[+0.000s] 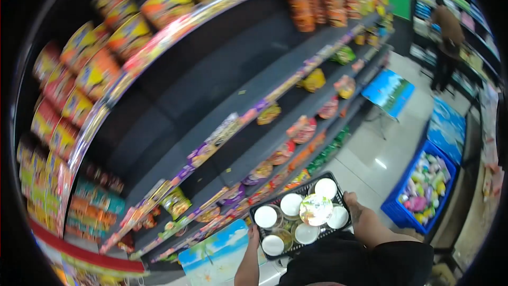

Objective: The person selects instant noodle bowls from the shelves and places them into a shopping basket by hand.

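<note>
Clasping opposite ends of a crate [272,201] of tubs [291,204], left hand [254,237] and right hand [353,204] are closed on its edges.

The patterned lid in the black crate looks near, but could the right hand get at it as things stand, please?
Probably not without letting go: the right hand holds the edge of the black crate, though nothing covers the patterned lid.

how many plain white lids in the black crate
6: back left lid, back middle lid, back right lid; front left lid, front middle lid, front right lid. Others may be hidden.
</note>
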Motion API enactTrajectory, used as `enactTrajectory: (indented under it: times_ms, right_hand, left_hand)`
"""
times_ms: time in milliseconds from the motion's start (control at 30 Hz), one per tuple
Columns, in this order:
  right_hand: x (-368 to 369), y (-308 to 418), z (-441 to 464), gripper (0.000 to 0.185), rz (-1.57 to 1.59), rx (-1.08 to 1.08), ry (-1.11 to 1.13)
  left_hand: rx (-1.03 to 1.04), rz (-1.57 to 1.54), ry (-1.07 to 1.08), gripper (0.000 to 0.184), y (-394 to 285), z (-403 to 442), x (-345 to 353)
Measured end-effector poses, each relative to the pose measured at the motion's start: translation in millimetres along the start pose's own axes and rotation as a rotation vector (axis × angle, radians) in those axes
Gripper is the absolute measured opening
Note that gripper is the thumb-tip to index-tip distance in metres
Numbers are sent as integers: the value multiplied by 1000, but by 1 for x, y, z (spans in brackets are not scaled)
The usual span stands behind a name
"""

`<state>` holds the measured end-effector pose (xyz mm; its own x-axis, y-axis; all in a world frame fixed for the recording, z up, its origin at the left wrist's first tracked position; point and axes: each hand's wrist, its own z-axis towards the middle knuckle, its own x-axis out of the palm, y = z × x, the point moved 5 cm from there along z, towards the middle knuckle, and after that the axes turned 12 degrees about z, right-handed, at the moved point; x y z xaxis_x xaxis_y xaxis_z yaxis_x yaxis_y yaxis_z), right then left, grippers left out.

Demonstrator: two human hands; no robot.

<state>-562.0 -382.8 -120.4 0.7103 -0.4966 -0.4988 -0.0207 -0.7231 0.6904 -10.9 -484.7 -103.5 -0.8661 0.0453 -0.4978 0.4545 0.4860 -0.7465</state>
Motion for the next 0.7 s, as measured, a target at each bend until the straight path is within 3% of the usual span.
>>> enactTrajectory:
  times_ms: [100, 333, 533, 700]
  right_hand:
    - [-82, -25, 17, 57, 139, -47, -219]
    - [-226, -128, 5, 53, 387, 171, -630]
    - [-285, -200, -26, 54, 413, 323, -831]
    - [-316, -236, -43, 55, 487, 473, -975]
  left_hand:
    - [123, 340, 137, 62, -78, 29, 91]
    - [498, 872, 391, 65, -252, 50, 315]
    - [751, 1008, 657, 70, -334, 3, 490]
    - [851, 1031, 797, 69, -381, -61, 591]
